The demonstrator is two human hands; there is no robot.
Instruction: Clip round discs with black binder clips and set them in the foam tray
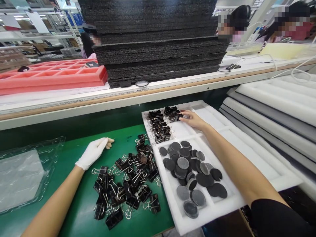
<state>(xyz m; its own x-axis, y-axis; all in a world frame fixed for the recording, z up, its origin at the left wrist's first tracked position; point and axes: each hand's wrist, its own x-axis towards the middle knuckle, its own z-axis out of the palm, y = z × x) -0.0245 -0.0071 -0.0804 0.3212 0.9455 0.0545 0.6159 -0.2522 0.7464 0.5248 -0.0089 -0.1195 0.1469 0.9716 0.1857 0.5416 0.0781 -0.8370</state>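
Observation:
My left hand [95,152] wears a white glove with the fingertips cut off. It rests flat on the green mat [81,204], fingers together and stretched out, holding nothing. A heap of black binder clips [128,179] lies just right of it. My bare right hand [194,119] reaches into the far compartment of a white foam tray [247,148]. Its fingertips pinch a black binder clip [179,116] at the end of a row of clips [160,125] laid there. The near compartment holds several dark round discs [191,174].
A clear plastic bag [22,174] lies at the left on the mat. A raised shelf carries a stack of black foam sheets [158,39] and a red tray [49,77]. White foam sheets [276,108] are piled at the right. Other people sit beyond the shelf.

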